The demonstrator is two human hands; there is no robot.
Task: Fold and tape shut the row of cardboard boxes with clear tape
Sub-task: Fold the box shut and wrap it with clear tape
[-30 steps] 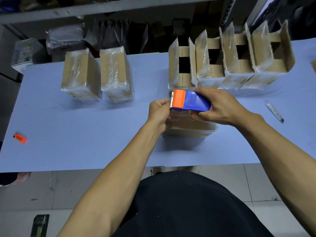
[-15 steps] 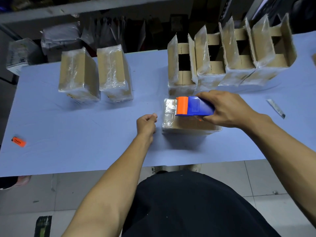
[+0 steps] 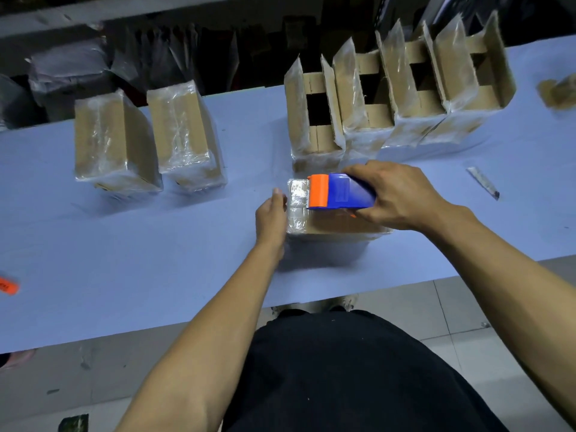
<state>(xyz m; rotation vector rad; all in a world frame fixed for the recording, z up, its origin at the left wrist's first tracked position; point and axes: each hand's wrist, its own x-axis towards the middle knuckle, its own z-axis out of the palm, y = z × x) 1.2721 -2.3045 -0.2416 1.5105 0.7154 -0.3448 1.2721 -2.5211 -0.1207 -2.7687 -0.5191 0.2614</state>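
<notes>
A cardboard box lies flat on the blue table in front of me, its left end shiny with clear tape. My right hand grips a blue and orange tape dispenser resting on top of that box. My left hand presses flat against the box's left end, fingers together. Behind stands a row of several open boxes with flaps up. Two taped-shut boxes stand at the left.
A box cutter lies on the table at the right. A small orange object sits near the left edge. Plastic-wrapped bundles crowd the shelf behind the table. The table's front edge runs just before my body.
My left hand let go of the dispenser's front, dropped left to the table, then came back against the box's left end. The dispenser slid a little to the right over the box.
</notes>
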